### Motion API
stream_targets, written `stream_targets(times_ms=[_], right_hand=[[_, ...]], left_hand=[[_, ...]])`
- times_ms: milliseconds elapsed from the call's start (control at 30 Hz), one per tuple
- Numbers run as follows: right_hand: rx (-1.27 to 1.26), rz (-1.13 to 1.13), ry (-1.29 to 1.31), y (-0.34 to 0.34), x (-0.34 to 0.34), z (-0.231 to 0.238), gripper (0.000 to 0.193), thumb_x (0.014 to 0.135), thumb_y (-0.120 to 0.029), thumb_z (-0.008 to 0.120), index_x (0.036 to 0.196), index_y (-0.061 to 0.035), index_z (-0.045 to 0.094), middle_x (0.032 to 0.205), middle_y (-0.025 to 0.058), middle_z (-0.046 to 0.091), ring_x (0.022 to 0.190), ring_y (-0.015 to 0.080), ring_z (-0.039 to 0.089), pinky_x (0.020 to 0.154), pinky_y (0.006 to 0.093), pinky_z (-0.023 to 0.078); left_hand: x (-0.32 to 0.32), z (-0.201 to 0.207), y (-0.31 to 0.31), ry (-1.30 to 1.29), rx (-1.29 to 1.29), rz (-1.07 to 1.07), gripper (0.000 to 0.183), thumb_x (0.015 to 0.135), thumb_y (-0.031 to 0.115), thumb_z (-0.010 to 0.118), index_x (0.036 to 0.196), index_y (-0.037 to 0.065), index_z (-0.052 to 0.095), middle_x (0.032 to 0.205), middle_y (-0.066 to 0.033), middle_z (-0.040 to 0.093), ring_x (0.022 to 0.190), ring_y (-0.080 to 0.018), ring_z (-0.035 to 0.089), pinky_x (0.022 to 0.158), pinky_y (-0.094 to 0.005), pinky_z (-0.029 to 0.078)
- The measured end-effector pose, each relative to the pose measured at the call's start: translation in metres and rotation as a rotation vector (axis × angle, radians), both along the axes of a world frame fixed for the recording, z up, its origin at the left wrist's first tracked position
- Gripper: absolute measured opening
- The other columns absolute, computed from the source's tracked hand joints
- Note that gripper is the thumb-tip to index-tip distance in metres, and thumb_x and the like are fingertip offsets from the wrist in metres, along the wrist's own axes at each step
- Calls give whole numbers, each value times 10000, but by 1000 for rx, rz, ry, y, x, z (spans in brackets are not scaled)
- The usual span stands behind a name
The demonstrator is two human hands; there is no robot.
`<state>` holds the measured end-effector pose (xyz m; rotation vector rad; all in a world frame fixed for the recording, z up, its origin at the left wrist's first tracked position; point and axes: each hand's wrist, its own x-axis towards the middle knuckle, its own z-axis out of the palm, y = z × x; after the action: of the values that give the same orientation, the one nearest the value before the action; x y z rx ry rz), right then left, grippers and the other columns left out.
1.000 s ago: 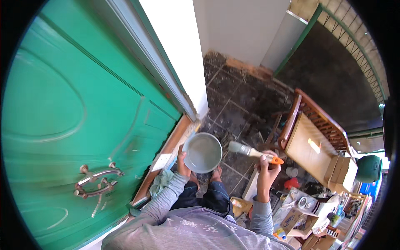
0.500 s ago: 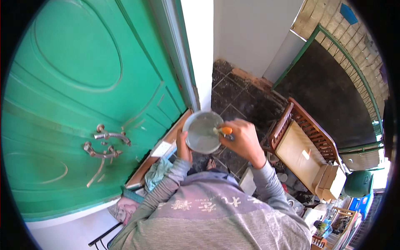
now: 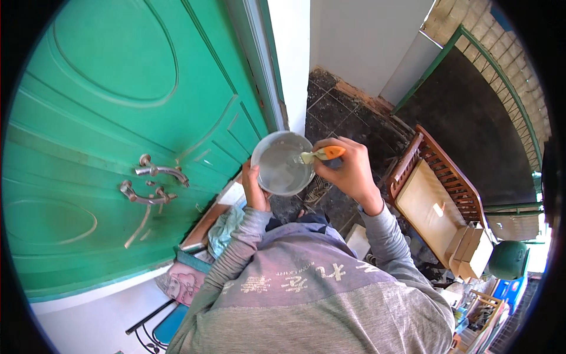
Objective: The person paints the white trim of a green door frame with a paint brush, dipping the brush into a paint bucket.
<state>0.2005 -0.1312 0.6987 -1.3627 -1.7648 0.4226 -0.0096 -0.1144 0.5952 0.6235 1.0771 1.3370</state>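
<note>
In front of my chest, my left hand (image 3: 254, 186) grips a round grey tub (image 3: 263, 166) by its left side, thumb at the rim. Its mouth faces up and shows a pale greyish inside. My right hand (image 3: 349, 171) is closed around a small tool with an orange and pale yellow handle (image 3: 332, 153). The tool's head reaches over the tub's right rim into the opening; whether it is a brush or a scraper I cannot make out. The fingers stay just outside the rim.
A green door (image 3: 118, 135) with curved metal handles (image 3: 154, 171) stands at left, beside a white wall edge (image 3: 290, 53). Dark floor tiles (image 3: 336, 112) lie ahead. At right are a wooden bench (image 3: 433, 200), a cardboard box (image 3: 471, 251) and a green container (image 3: 508, 259). A light green cloth (image 3: 224, 230) hangs at lower left.
Both hands have moved slightly farther from my body with the tub. The tool in my right hand has tilted, so more of its handle and neck shows.
</note>
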Motion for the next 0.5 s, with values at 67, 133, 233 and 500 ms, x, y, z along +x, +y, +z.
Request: stream_targets(times_ms=[67, 133, 233, 500], right_hand=[[-168, -68, 296, -7, 2, 7, 177, 725, -77, 716, 890, -22, 686, 804, 72, 692, 704, 108, 661, 672, 245, 521], [-169, -104, 574, -8, 8, -11, 145, 757, -75, 694, 872, 8, 662, 787, 40, 676, 703, 78, 636, 655, 218, 501], [-229, -179, 785, -12, 7, -34, 121, 779, -69, 666, 868, 10, 643, 786, 29, 661, 717, 85, 632, 668, 210, 491], [-305, -327, 1297, -11, -14, -66, 106, 836, -97, 607, 910, -22, 624, 757, 8, 652, 536, -7, 432, 481, 162, 287]], left_hand=[[-9, -10, 0, 13, -5, -27, 491, 872, 424, 512, 1239, 99, 480, 1112, -76, 575, 921, -181, 614, 661, -298, 514], [-14, -15, 0, 25, -3, -61, 474, 879, 427, 495, 1250, 132, 484, 1198, -71, 563, 1074, -216, 592, 846, -374, 525], [-12, -21, 9, 13, 57, -36, 485, 873, 438, 496, 1252, 135, 487, 1221, -76, 554, 1098, -225, 579, 875, -388, 511], [-30, -38, 43, -6, 8, -31, 627, 862, 506, 477, 1349, 112, 469, 1325, -99, 528, 1209, -273, 520, 986, -444, 436]])
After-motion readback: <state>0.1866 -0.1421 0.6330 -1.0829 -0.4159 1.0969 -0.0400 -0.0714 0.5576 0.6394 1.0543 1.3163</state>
